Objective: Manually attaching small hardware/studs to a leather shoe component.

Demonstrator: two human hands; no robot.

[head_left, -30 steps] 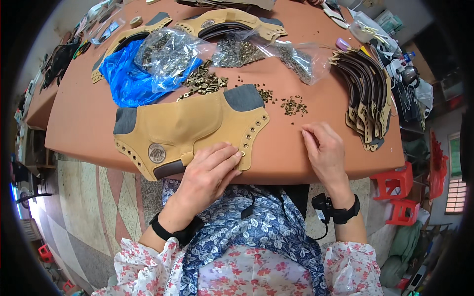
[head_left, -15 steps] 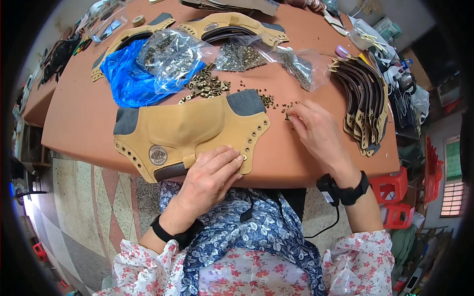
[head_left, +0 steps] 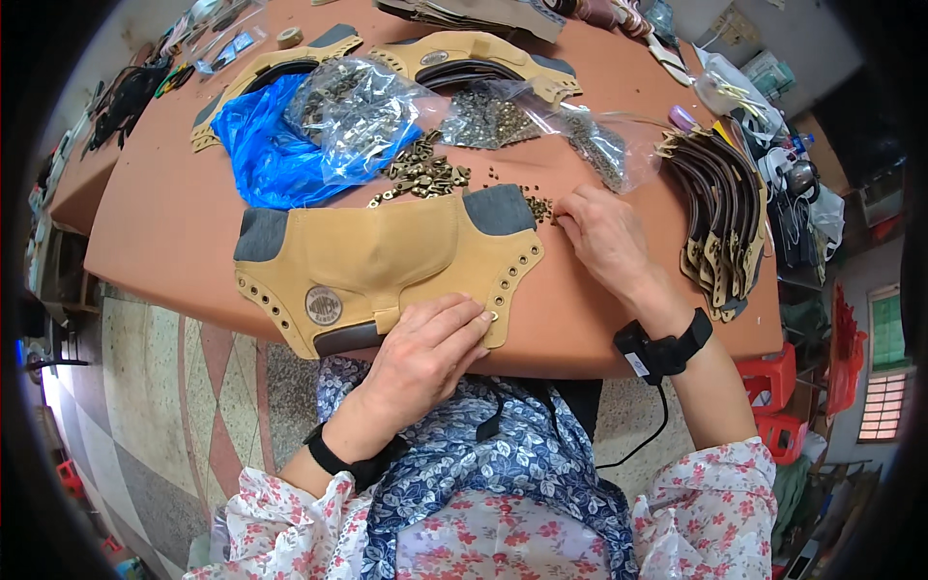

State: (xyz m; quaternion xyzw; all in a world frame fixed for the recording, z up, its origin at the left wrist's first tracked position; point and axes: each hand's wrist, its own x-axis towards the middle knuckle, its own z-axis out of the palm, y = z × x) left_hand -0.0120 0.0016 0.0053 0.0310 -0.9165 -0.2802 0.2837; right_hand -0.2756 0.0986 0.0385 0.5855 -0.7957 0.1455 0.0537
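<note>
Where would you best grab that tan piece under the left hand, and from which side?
Probably the left eyelet flap of the tan piece, coming from the left: it juts out flat and uncovered beside the bulging middle, while the left hand covers part of the lower right.

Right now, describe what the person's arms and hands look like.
The left hand and right hand are ungloved. Each wrist wears a black band; the right one carries a black box with a whitish label and black cable. The loose sleeves are white with red and pink flowers.
</note>
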